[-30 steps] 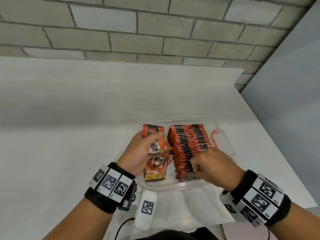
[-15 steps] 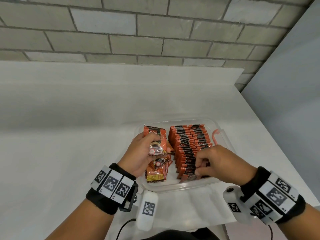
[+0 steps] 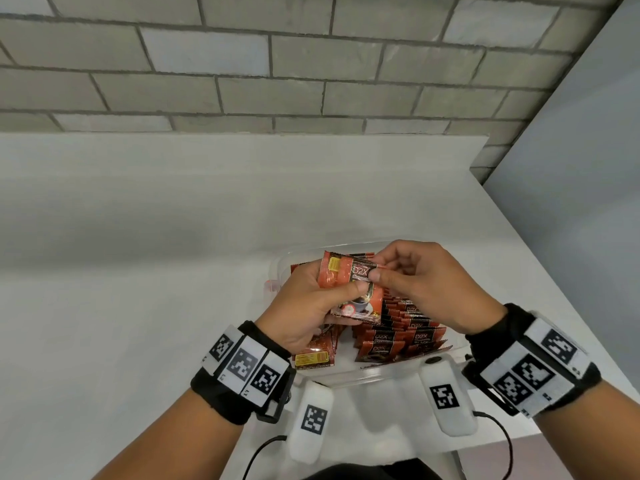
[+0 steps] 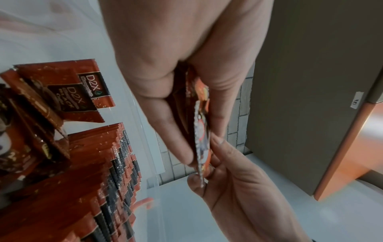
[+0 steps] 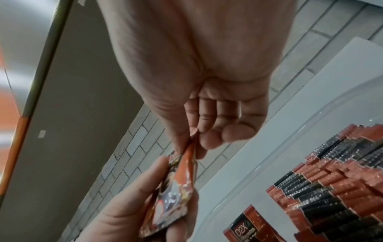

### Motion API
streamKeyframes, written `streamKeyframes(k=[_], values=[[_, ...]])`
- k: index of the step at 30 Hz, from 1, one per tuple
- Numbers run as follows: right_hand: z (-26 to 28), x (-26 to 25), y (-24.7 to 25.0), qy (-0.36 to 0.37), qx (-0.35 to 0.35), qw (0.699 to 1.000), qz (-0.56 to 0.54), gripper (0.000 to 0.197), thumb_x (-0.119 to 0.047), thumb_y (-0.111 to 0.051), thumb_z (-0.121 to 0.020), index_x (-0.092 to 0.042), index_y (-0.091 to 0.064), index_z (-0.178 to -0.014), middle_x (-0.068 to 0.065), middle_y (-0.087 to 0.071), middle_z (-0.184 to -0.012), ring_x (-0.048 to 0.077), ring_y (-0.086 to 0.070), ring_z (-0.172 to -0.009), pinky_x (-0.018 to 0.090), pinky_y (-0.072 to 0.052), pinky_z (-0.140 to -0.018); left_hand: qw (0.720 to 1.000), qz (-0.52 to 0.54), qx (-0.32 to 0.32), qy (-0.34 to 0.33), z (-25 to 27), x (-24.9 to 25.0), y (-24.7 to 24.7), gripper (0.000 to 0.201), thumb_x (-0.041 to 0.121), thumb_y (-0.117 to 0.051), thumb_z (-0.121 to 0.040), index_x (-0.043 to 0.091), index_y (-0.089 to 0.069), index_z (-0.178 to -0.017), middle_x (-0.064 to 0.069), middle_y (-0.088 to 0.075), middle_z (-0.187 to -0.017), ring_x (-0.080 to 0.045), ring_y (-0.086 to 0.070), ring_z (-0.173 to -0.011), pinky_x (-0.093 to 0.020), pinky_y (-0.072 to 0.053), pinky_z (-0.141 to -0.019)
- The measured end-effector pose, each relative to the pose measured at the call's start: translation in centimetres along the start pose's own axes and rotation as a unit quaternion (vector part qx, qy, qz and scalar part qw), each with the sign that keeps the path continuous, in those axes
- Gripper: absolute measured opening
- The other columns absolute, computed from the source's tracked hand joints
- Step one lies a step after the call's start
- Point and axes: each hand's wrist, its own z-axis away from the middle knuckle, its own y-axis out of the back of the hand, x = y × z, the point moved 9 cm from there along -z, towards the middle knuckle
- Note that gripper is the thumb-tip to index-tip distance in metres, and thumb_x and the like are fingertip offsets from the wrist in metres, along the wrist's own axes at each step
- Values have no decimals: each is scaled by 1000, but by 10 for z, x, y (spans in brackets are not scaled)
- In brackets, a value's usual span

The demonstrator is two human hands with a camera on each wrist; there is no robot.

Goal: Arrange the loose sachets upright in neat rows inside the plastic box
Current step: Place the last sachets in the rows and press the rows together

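White counter [image 3: 173, 306], clear box [image 3: 346, 377] near its front edge; right row [image 3: 412, 327] packed upright, left side loose. Above box: left hand [image 3: 304, 306] clamping small stack [image 3: 349, 289], probably as feed supply. Right hand [image 3: 426, 282], fingers [image 5: 209, 139] pinching top sachet, likely peeling one off for row.

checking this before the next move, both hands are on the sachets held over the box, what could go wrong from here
1. The left hand grips a small stack of sachets while the right hand pinches only the front one's top edge; pulling it may drag others loose into the plastic box.
2. The upright rows lean at the near end; pushing a new sachet in could topple them.
3. Loose sachets lie under the left hand, crowding the free space.
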Motion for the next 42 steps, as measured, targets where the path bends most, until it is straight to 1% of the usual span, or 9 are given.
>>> streamKeyframes(k=[5, 10, 14, 19, 22, 31, 36, 39, 42], values=[[2, 2, 3, -26, 4, 999, -36, 8, -16, -74, -79, -13, -67, -80, 2, -69, -69, 16, -64, -64, 38, -56, -70, 1000, -21, 10, -1, -1, -1, 5, 17, 6, -66, -84, 7, -66, -100, -11, -73, -93, -23, -72, -81, -33, -60, -66], [5, -3, -2, -19, -36, 999, -12, 21, -11, -76, -77, -17, -66, -94, 2, -67, -76, 15, -63, -68, 33, -56, -71, 999, -18, 31, 1, -1, -2, 10, 24, 4, -71, -79, 3, -65, -102, -17, -72, -95, -28, -71, -80, -34, -60, -63], [6, 0, 2, -24, -44, 999, 10, 26, -8, -73, -79, -19, -66, -101, 4, -67, -82, 17, -65, -73, 29, -57, -72, 998, 7, 59, 2, -3, 1, 16, 29, 22, -70, -80, 10, -64, -105, -10, -73, -96, -25, -71, -82, -33, -60, -65], [26, 3, -2, -1, -132, 981, 143, 15, -12, -67, -86, -25, -69, -92, -25, -65, -77, -9, -56, -74, 7, -42, -70, 996, 30, 81, 12, -2, 1, 29, 11, 22, -57, -93, 14, -62, -99, -7, -72, -88, -20, -66, -72, -36, -54, -71], [33, 13, -6, -8, -167, 972, 166, 19, -11, -64, -88, -30, -65, -92, -33, -61, -74, -11, -55, -72, 4, -39, -68, 997, 20, 77, 14, 0, 0, 32, 10, 21, -56, -94, 15, -63, -98, -7, -73, -89, -20, -66, -72, -33, -52, -68], [37, 33, -28, -23, -236, 947, 216, 16, -14, -59, -93, -26, -70, -98, -23, -67, -78, 0, -63, -79, 22, -52, -77, 997, 7, 77, 25, 2, -4, 33, 11, 20, -56, -94, 14, -63, -100, -8, -73, -90, -19, -67, -72, -30, -52, -63], [35, 42, -32, 7, -198, 919, 342, 13, -19, -61, -90, -27, -69, -97, -17, -65, -81, -3, -58, -71, 8, -41, -65, 997, 6, 79, 28, 4, -5, 34, 13, 21, -56, -94, 13, -62, -103, -8, -73, -91, -19, -67, -73, -30, -52, -64], [36, 44, -32, 22, -158, 906, 393, 8, -22, -61, -89, -26, -67, -90, -13, -66, -85, 2, -58, -77, 14, -42, -67, 996, 9, 79, 29, 5, -6, 35, 13, 21, -56, -94, 14, -62, -103, -8, -73, -92, -19, -68, -73, -29, -52, -64], [36, 43, -33, 36, -139, 906, 398, 4, -22, -63, -87, -23, -67, -88, -14, -57, -89, 4, -52, -83, 14, -41, -72, 996, 9, 79, 30, 4, -6, 35, 13, 21, -56, -94, 15, -62, -104, -10, -73, -95, -19, -68, -74, -30, -53, -66]])
